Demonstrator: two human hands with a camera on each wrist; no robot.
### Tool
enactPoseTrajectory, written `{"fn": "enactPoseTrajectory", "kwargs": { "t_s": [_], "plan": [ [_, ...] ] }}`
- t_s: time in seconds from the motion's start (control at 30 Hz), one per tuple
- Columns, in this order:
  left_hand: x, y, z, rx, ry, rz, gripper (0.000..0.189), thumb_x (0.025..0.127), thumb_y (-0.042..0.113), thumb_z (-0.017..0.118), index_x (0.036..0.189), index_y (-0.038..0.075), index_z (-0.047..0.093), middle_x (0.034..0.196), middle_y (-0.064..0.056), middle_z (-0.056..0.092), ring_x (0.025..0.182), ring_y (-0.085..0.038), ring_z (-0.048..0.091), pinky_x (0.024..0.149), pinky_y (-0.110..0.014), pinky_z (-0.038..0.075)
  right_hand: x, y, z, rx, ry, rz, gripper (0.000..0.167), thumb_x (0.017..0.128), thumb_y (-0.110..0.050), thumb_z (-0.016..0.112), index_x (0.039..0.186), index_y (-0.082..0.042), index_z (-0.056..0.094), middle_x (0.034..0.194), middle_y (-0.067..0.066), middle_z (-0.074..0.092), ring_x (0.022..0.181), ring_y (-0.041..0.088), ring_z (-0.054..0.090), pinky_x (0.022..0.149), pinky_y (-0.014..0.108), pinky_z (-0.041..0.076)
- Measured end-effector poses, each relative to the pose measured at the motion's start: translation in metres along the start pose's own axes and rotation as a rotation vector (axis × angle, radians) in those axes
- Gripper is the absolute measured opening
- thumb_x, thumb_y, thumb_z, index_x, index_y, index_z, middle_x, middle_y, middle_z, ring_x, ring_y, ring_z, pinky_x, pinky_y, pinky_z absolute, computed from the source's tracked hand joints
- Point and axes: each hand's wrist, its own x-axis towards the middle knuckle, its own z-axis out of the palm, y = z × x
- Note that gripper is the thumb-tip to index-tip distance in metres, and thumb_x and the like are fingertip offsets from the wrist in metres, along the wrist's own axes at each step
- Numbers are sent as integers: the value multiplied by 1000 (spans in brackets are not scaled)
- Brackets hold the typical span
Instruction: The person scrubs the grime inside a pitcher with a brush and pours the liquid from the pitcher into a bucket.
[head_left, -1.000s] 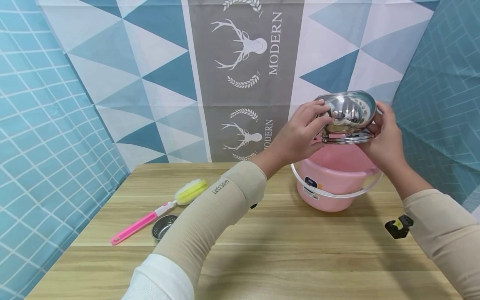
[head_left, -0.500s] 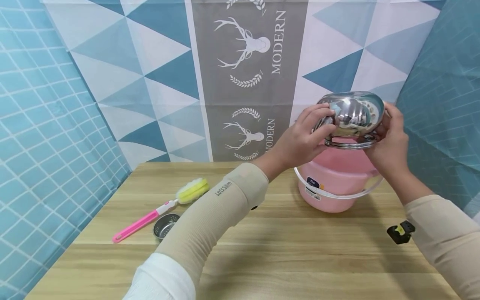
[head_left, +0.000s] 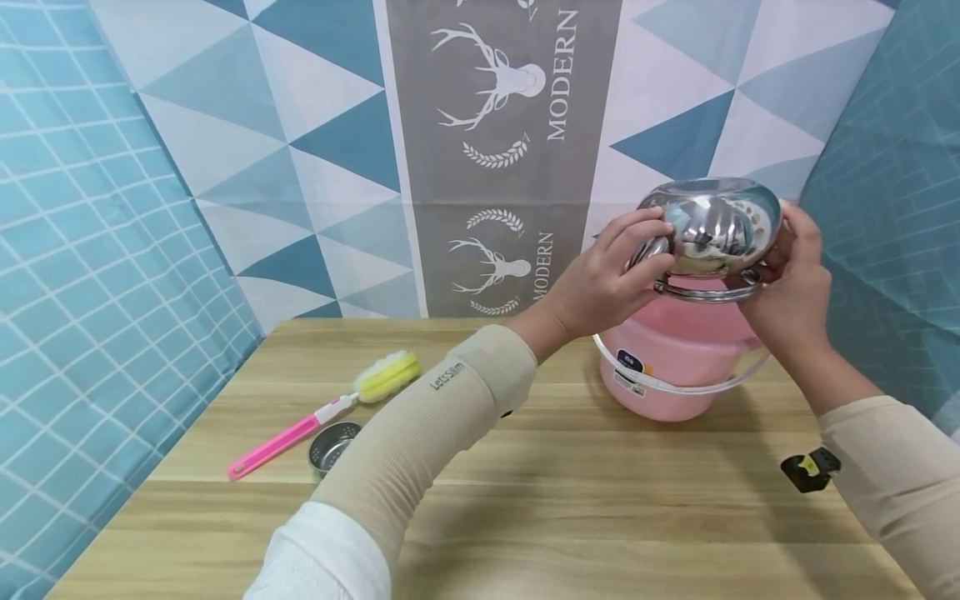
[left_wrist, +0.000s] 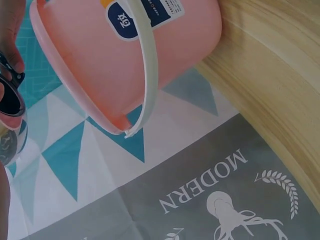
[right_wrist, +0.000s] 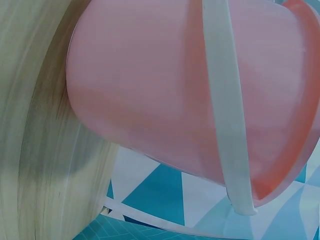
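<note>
A shiny, round-bodied steel pot [head_left: 712, 229] is held tipped over the pink bucket [head_left: 663, 367], its flat base up and its rimmed mouth downward. My left hand [head_left: 611, 271] grips the pot's left side. On the opposite side my right hand [head_left: 795, 271] holds it, with some fingers hidden behind the metal. At the left edge of the left wrist view, part of the pot [left_wrist: 14, 132] shows with a dark opening and a black piece by the fingers. Only the bucket's side [right_wrist: 145, 80] and its white handle [right_wrist: 227, 100] appear in the right wrist view.
The bucket stands at the back right of the wooden table [head_left: 600, 517]. On the left lie a sponge brush [head_left: 386, 375] with a pink handle and a small perforated steel strainer [head_left: 330, 446], partly behind my left sleeve. Patterned cloth [head_left: 345, 150] hangs around the table.
Both hands and the pot have shifted slightly to the right above the bucket. The pot stays tipped and gripped in both hands. The brush and strainer lie where they were.
</note>
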Motion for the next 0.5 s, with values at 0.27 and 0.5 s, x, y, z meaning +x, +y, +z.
{"fn": "enactPoseTrajectory", "kwargs": {
  "t_s": [0.27, 0.5],
  "plan": [
    [-1, 0, 2, 27, 47, 57, 14, 95, 15, 61, 101, 3, 65, 121, -23, 53, 125, -38, 47, 113, -31, 27, -2, -1, -4, -11, 15, -53, 71, 80, 7, 69, 140, -7, 34, 111, -35, 50, 85, -19, 53, 75, 4, 41],
    [-4, 0, 2, -62, 15, -47, 22, 88, 17, 69, 102, 1, 63, 122, -23, 51, 126, -37, 45, 114, -30, 25, 3, -3, -9, -71, -78, -100, 84, 74, 14, 72, 145, -10, 34, 131, -1, 60, 97, -25, 48, 82, 3, 39]
  ]
}}
